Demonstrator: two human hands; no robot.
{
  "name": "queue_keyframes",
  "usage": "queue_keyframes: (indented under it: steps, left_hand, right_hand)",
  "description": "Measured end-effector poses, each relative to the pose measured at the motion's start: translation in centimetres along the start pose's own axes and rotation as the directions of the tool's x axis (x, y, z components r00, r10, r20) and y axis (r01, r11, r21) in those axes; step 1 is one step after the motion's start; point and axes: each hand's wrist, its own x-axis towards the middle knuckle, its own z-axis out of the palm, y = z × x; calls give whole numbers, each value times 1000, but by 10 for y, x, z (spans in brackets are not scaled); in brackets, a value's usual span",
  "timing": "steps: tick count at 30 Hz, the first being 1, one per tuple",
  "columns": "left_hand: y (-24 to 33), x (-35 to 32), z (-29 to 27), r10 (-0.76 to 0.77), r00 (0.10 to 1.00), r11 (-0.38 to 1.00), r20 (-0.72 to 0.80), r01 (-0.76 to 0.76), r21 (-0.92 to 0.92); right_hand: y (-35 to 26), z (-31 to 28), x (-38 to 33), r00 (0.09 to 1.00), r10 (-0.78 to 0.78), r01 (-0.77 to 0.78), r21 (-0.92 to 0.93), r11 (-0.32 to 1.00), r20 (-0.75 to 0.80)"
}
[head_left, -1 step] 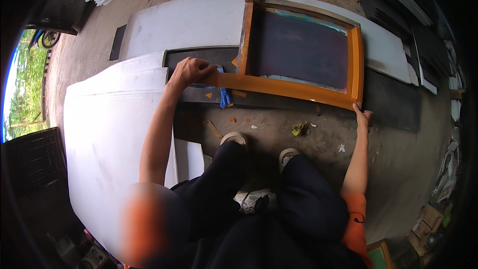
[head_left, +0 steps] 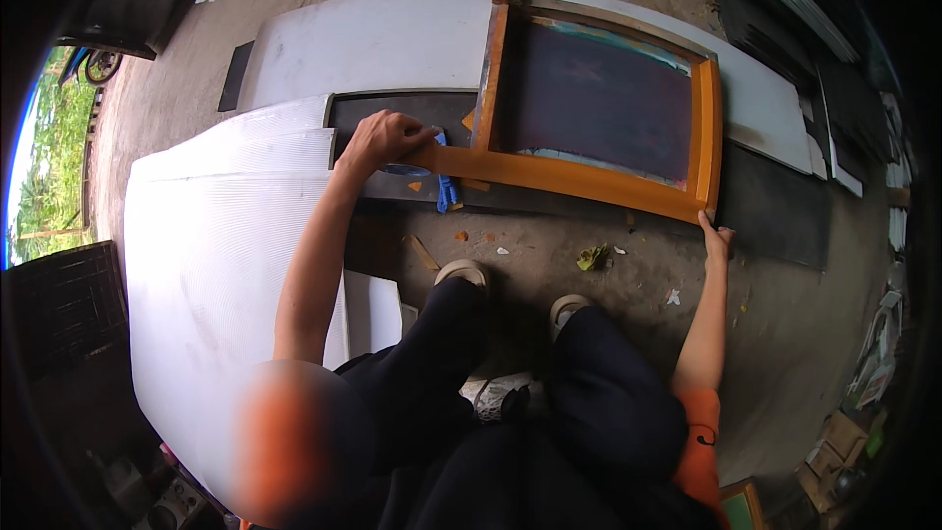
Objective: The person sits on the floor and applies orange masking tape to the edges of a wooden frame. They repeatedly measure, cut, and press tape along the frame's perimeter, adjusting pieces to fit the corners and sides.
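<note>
An orange wooden frame [head_left: 579, 180] with a dark mesh panel [head_left: 599, 98] lies on a dark sheet [head_left: 775, 211] on the ground in front of me. My left hand [head_left: 381, 137] is curled on the frame's near left corner. My right hand [head_left: 715, 238] grips the near right corner with its fingers up against the wood. A blue strip [head_left: 446, 188] lies just under the left corner. My legs and shoes [head_left: 461, 273] are below the frame.
A stack of white corrugated sheets [head_left: 216, 236] covers the left side. A long white board [head_left: 383, 39] lies behind the frame. Scraps and a crumpled leaf [head_left: 592, 257] litter the concrete floor. Dark panels [head_left: 785, 20] and clutter line the right edge.
</note>
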Motion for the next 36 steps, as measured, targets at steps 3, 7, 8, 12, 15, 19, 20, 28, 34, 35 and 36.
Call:
queue_keyframes:
  steps: [3, 7, 8, 12, 15, 19, 20, 28, 34, 35, 36]
  left_hand:
    - [8, 5, 4, -61, 994, 998, 94, 63, -18]
    - [0, 2, 8, -119, 988, 991, 101, 112, 73]
    - [0, 9, 11, -111, 990, 991, 87, 104, 81]
    - [-7, 14, 28, -38, 999, 992, -29, 41, 120]
    - [-2, 20, 27, -42, 999, 992, -8, 43, 117]
    - [-7, 21, 35, -20, 998, 996, -60, 25, 89]
    - [-7, 20, 35, -26, 998, 995, -53, 31, 93]
    - [-10, 11, 31, -63, 998, 998, -22, 62, -13]
    - [-33, -4, 31, -98, 995, 957, 20, 99, -272]
    - [-40, -8, 34, -90, 995, 932, 35, 97, -350]
    - [-47, -10, 37, -84, 995, 901, 45, 95, -422]
  right_hand:
    - [7, 0, 8, 998, 38, -38, -16, 999, -49]
    - [-48, 8, -41, 988, 53, -83, -212, 974, -145]
    - [-40, 11, -31, 981, -65, 27, -202, 979, -180]
    - [-74, 31, -86, 822, -451, 321, -371, 871, -347]
    - [-126, 63, -147, 560, -823, 763, -331, 555, -90]
    - [-173, 121, -235, 82, -930, 990, -138, 34, 358]
    - [-181, 131, -249, 19, -899, 988, -149, -51, 437]
    - [-167, 143, -282, -212, -856, 920, -200, -338, 472]
    - [-184, 141, -291, -52, -784, 928, 321, 191, 619]
    - [-190, 152, -291, 24, -779, 894, 335, 297, 627]
    - [-199, 163, -291, 95, -768, 850, 350, 394, 634]
